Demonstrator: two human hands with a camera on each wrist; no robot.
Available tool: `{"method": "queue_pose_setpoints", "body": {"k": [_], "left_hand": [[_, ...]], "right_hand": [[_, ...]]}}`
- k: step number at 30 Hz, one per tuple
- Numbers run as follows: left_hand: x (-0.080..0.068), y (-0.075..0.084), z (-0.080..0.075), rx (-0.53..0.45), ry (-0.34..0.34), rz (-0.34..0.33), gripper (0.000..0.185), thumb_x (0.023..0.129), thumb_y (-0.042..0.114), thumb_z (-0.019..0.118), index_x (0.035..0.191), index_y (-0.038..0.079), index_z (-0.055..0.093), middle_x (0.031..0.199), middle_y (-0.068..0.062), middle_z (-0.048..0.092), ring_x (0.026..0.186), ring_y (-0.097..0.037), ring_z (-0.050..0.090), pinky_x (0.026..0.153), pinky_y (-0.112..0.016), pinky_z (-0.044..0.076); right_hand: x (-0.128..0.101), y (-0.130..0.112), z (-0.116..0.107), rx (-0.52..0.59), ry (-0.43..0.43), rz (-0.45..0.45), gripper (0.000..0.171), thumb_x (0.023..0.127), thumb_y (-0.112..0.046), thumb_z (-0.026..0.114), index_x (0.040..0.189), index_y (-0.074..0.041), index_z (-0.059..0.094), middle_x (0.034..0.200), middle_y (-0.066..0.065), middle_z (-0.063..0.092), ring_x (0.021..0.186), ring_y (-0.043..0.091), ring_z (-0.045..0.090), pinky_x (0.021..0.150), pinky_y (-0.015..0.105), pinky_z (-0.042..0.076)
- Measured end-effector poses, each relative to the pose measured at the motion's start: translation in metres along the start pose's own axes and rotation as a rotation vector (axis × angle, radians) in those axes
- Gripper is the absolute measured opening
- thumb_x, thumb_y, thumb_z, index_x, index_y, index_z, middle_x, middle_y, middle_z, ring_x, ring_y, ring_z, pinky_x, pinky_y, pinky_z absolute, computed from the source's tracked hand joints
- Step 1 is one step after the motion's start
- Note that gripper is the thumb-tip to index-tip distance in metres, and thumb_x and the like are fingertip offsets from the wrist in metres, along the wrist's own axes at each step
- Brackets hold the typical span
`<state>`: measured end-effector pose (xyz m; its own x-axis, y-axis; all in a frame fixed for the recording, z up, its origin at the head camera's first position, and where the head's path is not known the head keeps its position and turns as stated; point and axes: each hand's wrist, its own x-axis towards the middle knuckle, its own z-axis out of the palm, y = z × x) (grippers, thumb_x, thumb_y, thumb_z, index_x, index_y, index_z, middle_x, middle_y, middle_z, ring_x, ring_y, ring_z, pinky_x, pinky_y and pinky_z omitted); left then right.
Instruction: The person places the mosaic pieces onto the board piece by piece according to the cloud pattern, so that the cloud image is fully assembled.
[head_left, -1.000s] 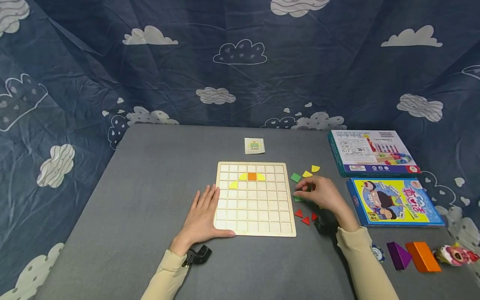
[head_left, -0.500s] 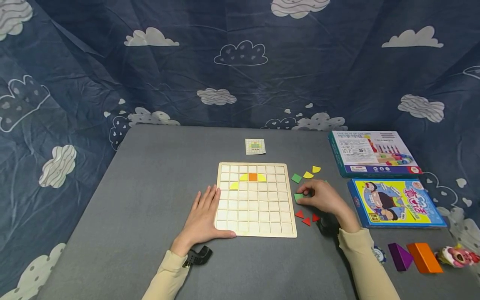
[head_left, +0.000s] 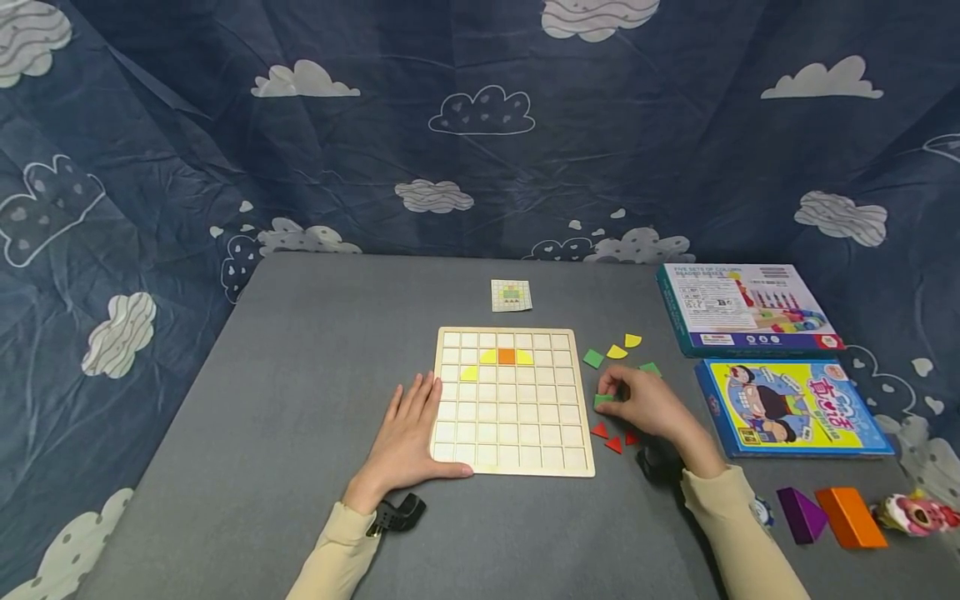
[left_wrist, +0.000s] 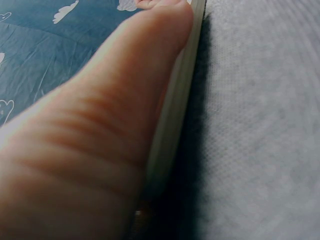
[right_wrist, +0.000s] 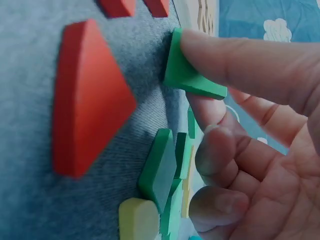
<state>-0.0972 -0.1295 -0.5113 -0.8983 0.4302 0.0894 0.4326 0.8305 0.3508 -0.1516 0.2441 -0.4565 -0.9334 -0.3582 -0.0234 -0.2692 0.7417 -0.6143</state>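
Observation:
A wooden grid board [head_left: 517, 414] lies mid-table. In its upper rows sit an orange square tile [head_left: 506, 357] and several yellow quarter-round tiles [head_left: 468, 373]. My left hand [head_left: 401, 442] rests flat along the board's left side, fingers straight, its thumb [left_wrist: 145, 55] against the near edge. Just right of the board, my right hand [head_left: 648, 404] pinches a green square tile [right_wrist: 192, 72] between thumb and forefinger; the right wrist view shows it tilted. Red triangle tiles [right_wrist: 92, 100] lie near that hand, with more green tiles [right_wrist: 159, 167] and a yellow tile [right_wrist: 139, 220] beside its curled fingers.
A small pattern card [head_left: 512, 295] lies beyond the board. Two game boxes, a white-and-purple one [head_left: 750, 307] and a blue-and-yellow one [head_left: 795, 407], stand at the right. Nearer are a purple block [head_left: 802, 515], an orange block [head_left: 851, 517] and a figurine [head_left: 915, 513].
My right hand has closed on the green square tile and drawn it slightly right and toward me. Another green tile beyond the hand has come into view. My left hand has kept its place.

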Motion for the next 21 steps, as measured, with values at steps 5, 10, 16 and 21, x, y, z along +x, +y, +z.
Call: {"method": "queue_pose_setpoints", "body": {"k": [5,10,16,21], "left_hand": [[0.000,0.000,-0.001,-0.009,0.005,0.003,0.129,0.064,0.085,0.055,0.152,0.002,0.008,0.157,-0.014,0.006,0.143,-0.025,-0.001,0.114,-0.043,-0.004],[-0.001,0.000,0.000,-0.025,0.033,0.017,0.129,0.065,0.086,0.054,0.151,0.000,0.011,0.157,-0.016,0.009,0.143,-0.028,0.003,0.114,-0.045,-0.001],[-0.002,0.001,0.000,-0.028,0.051,0.028,0.128,0.065,0.086,0.053,0.151,-0.002,0.014,0.156,-0.017,0.012,0.143,-0.030,0.007,0.113,-0.047,0.001],[-0.001,0.001,0.000,-0.014,0.027,0.012,0.129,0.065,0.086,0.053,0.151,0.000,0.011,0.157,-0.016,0.009,0.143,-0.028,0.003,0.114,-0.045,-0.001]], "right_hand": [[-0.005,0.000,0.001,0.013,0.034,0.001,0.015,0.079,-0.007,0.077,0.084,-0.009,0.063,0.072,-0.002,0.056,0.059,0.015,0.045,0.051,0.027,0.036],[-0.004,-0.002,0.004,0.054,0.069,0.031,0.013,0.083,-0.007,0.073,0.094,-0.005,0.066,0.078,0.001,0.059,0.059,0.016,0.045,0.050,0.026,0.036],[0.009,-0.017,0.015,0.115,0.095,0.048,0.014,0.085,-0.010,0.072,0.096,-0.004,0.065,0.081,0.003,0.058,0.057,0.017,0.044,0.048,0.027,0.035],[0.025,-0.034,0.028,0.180,0.082,0.016,0.014,0.084,-0.011,0.073,0.092,-0.005,0.063,0.078,0.002,0.057,0.057,0.017,0.043,0.048,0.027,0.036]]}}
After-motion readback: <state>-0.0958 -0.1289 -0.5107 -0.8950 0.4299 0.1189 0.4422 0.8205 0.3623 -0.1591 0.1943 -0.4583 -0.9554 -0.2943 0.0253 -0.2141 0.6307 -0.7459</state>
